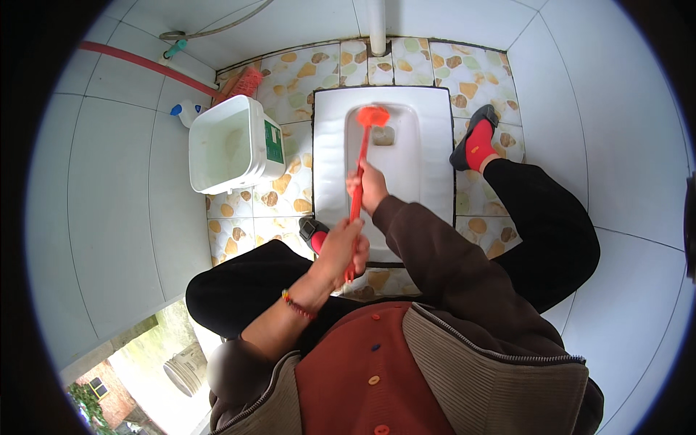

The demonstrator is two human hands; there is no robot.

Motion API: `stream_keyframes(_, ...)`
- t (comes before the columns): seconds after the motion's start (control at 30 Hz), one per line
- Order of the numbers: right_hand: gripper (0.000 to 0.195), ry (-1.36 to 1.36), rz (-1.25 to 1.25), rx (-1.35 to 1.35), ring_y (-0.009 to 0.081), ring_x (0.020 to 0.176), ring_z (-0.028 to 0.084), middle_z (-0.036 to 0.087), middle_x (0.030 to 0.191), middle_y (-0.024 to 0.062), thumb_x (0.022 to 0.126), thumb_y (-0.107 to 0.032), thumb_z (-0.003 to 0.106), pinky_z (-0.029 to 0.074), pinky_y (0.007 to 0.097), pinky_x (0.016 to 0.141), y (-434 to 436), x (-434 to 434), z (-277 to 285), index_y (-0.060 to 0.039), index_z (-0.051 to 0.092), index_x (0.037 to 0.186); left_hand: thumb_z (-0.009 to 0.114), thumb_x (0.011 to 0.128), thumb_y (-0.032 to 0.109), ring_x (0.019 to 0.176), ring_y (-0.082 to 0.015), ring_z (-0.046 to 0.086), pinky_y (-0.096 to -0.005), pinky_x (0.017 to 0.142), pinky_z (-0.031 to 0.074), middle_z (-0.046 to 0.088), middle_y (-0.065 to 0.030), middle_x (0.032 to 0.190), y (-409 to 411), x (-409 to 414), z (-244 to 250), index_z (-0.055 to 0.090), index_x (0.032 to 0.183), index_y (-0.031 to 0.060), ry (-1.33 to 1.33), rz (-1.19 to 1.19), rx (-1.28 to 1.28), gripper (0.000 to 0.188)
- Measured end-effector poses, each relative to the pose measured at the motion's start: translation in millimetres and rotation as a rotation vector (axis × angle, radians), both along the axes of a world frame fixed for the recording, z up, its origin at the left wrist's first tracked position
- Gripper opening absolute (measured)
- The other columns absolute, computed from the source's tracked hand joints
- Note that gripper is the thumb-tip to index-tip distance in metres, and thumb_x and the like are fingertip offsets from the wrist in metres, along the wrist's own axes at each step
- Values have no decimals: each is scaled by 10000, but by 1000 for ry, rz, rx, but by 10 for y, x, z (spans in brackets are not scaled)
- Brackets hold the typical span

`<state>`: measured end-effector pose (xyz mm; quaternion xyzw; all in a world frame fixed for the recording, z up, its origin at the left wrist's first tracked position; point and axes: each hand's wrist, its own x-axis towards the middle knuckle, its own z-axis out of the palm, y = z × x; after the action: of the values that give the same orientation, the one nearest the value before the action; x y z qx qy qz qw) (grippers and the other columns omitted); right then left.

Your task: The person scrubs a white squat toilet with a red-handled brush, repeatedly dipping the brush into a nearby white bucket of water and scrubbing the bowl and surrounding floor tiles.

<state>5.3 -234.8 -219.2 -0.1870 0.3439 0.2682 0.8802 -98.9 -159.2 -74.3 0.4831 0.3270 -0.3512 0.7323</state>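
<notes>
A red long-handled toilet brush (373, 116) lies across the white ceramic squat toilet (331, 163), its bristle head over the upper left part of the bowl, beside the drain hole. Both of my hands grip its handle. My right hand (369, 186) is closed around the middle of the handle, nearer the bristles. My left hand (343, 247), with a beaded bracelet at the wrist, holds the lower end of the handle. My knees are spread on both sides of the toilet.
A white plastic bucket (272, 147) stands left of the toilet on patterned floor tiles. Behind it are a white bottle with a blue cap (188, 113) and a red-bristled broom (246, 82). A white pipe (377, 24) meets the floor at the back. Tiled walls rise on both sides.
</notes>
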Motion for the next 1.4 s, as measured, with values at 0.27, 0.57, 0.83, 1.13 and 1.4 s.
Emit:
stream_keyframes(0.27,358,-234,204,-348,157,411,405,416,509,62,889,-235,386,343,292,392,81,169,-397,-52,388,582,426,947,221,450,-77,299,-216,382,249,304,36,575,-224,165,-297,423,991,100,99,321,-96,129)
stream_keyframes(0.57,192,67,-5,100,47,441,363,395,620,-30,925,-232,431,308,188,395,-299,668,-728,-96,410,791,420,926,237,443,-115,376,-252,380,287,389,-8,598,-386,784,-639,368,911,95,32,60,-27,152)
stream_keyframes(0.83,126,146,-298,189,72,448,339,379,659,-14,928,-288,427,257,194,395,-170,244,-294,-175,440,984,438,913,186,380,-129,377,-262,330,303,368,-19,521,88,370,-636,380,880,47,-759,-496,575,154)
stream_keyframes(1.13,127,252,-117,116,68,436,326,341,623,-26,929,-262,413,269,190,375,-261,418,-643,-136,432,926,438,901,181,340,-126,361,-259,317,294,376,-23,541,-223,568,-591,342,982,17,-112,-246,290,207)
stream_keyframes(1.4,176,208,-152,184,73,411,334,367,567,-21,897,-183,363,295,188,368,-416,702,-809,-102,390,743,425,890,175,369,-131,398,-264,323,311,400,-27,552,-278,954,-668,355,910,25,-164,-312,244,167)
